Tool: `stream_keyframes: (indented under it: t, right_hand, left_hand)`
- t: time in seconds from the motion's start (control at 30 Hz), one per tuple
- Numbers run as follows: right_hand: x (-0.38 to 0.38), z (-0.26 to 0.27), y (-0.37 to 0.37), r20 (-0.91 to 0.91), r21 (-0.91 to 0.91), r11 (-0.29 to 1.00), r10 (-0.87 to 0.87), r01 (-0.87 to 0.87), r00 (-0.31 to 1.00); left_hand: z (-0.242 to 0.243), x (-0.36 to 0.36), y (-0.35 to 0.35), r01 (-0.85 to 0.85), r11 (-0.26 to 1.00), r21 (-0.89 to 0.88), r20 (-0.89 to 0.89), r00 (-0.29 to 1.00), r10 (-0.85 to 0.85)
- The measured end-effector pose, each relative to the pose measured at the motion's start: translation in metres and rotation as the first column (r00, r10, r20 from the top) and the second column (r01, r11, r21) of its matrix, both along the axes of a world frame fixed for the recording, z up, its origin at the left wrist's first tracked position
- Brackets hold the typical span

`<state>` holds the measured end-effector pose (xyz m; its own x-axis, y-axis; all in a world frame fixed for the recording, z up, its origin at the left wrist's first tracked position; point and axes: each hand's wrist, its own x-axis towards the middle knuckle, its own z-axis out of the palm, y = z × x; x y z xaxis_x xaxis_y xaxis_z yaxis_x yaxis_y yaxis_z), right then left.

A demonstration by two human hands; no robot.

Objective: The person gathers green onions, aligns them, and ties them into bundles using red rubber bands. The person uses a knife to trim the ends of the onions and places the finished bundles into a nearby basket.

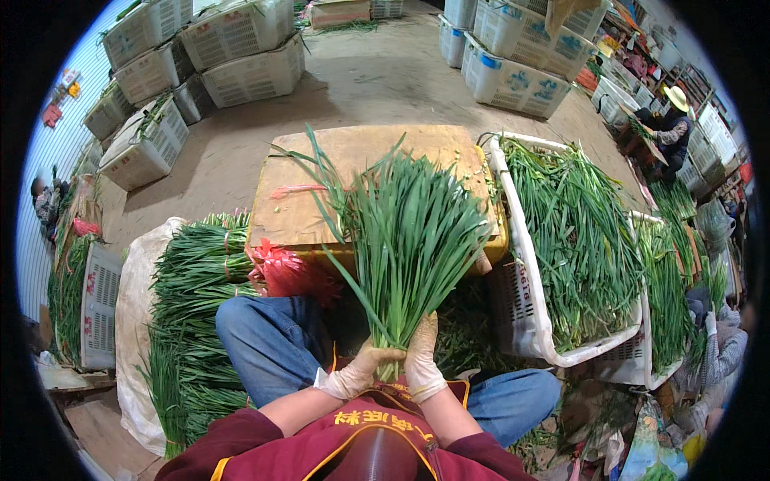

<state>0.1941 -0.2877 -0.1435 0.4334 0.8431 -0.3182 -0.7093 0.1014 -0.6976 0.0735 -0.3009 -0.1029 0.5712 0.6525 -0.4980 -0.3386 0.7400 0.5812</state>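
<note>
Both gloved hands clasp the stem end of a large bunch of garlic chives in front of my apron. My left hand wraps the stalks from the left, and my right hand presses from the right. The green leaves fan out away from me over a wooden board. A smaller clump of chives lies on that board beside a pink plastic tie. From the board's near left corner hangs a cluster of red plastic strips. A wooden handle shows at the near right edge.
Tied chive bundles are stacked on a white sack at left. At right stands a white plastic crate full of loose chives. Stacked crates rise farther off. A person in a hat sits at far right.
</note>
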Motion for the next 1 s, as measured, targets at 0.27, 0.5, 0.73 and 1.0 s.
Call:
stream_keyframes:
  t: [0.27,0.5,0.73,1.0]
  right_hand:
    - [0.074,0.031,-0.002,0.325,-0.127,0.968,-0.167,0.218,0.931]
    - [0.135,0.089,0.051,0.765,-0.005,1.0,0.007,-0.005,0.644]
    - [0.142,0.086,0.113,0.748,-0.53,0.843,0.518,-0.098,0.415]
    - [0.133,0.097,0.11,0.574,-0.492,0.783,0.621,-0.381,0.535]
  left_hand:
    - [-0.022,-0.015,0.007,0.155,0.984,-0.09,0.141,0.98,-0.141]
    - [-0.027,-0.021,0.009,0.208,0.974,-0.09,0.251,0.951,-0.18]
    - [-0.028,-0.024,0.012,0.227,0.968,-0.108,0.308,0.933,-0.185]
    - [-0.037,-0.03,0.012,0.283,0.934,-0.216,0.46,0.874,-0.158]
